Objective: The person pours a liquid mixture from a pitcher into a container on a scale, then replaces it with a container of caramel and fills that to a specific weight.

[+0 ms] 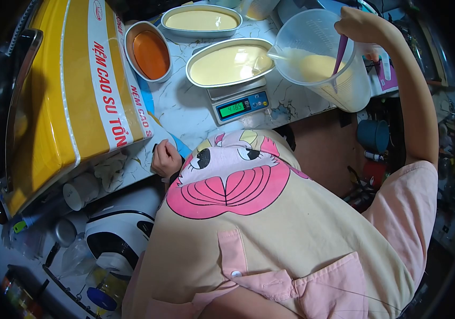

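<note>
My right hand [363,25] is closed around the top of a purple-handled tool [340,53], whose lower end stands inside a large clear measuring jug [359,87]. Pale yellow liquid lies in the jug, which leans left with its spout at the edge of an oval mold [190,74]. Similar liquid fills this mold, and it sits on a digital scale [222,95] with a lit green display reading about 418.5. By the table edge, my left hand [166,158] is curled into a loose fist, with nothing visible in it.
Another filled oval mold [169,27] stands behind. An oval mold with amber-brown bottom [151,55] is beside a big yellow carton [62,80] at left. A white appliance [118,234] sits below the table, and a blue pot [373,135] is at right.
</note>
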### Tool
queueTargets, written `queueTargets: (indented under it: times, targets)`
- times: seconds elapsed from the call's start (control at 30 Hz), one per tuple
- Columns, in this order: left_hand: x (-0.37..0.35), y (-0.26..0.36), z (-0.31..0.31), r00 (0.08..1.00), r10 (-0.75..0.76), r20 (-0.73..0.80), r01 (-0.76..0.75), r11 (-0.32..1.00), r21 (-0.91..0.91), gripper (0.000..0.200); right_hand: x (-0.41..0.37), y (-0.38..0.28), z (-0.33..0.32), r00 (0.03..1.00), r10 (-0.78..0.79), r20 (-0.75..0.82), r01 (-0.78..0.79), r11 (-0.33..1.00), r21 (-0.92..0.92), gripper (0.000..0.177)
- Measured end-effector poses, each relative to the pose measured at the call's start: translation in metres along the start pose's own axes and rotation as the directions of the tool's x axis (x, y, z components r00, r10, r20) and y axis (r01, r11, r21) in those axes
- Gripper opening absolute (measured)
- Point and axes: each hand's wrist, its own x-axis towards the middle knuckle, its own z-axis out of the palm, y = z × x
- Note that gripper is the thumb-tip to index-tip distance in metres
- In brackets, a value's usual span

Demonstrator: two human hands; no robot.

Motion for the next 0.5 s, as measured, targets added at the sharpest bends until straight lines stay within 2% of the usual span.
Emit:
queueTargets:
  times: [0.17,0.2,0.27,0.3,0.37,0.4,0.43,0.47,0.5]
  targets:
    - [0.001,0.001,-0.001,1.0,-0.007,0.004,0.007,1.0,-0.001,0.007,0.007,-0.008,-0.016,0.964,0.147,0.222,-0.155,0.988,0.015,0.02]
    - [0.001,0.001,-0.001,1.0,-0.003,0.001,0.003,1.0,-0.003,0.007,0.006,-0.012,-0.031,0.964,0.148,0.221,-0.155,0.988,0.015,0.02]
    - [0.001,0.002,-0.001,1.0,-0.002,0.001,0.002,1.0,-0.004,0.007,0.001,-0.018,-0.067,0.884,0.105,0.455,-0.181,0.975,0.126,0.03]
    - [0.001,0.002,-0.001,1.0,-0.001,0.001,0.001,1.0,-0.003,0.007,0.006,0.01,-0.02,0.935,-0.019,0.354,0.002,0.999,0.048,0.028]
    - [0.002,0.002,-0.001,1.0,-0.004,0.0,0.004,1.0,-0.011,0.007,0.017,0.066,0.072,0.956,-0.267,0.121,0.288,0.929,-0.233,0.024]
    - [0.002,0.002,-0.001,1.0,-0.007,0.0,0.007,1.0,-0.018,0.007,0.015,0.048,0.04,0.956,-0.266,0.121,0.288,0.929,-0.233,0.024]
    - [0.001,0.002,-0.001,1.0,-0.006,0.0,0.006,1.0,-0.018,0.007,0.011,0.009,-0.025,0.928,-0.21,0.309,0.284,0.934,-0.218,0.023]
    - [0.0,0.001,-0.001,1.0,-0.01,0.006,0.01,1.0,-0.009,0.007,0.009,-0.011,-0.06,0.862,-0.149,0.485,0.277,0.939,-0.204,0.022]
    - [0.0,0.0,0.0,1.0,-0.015,0.012,0.015,1.0,0.0,0.007,0.018,0.026,-0.004,0.903,-0.245,0.353,0.325,0.927,-0.186,0.022]
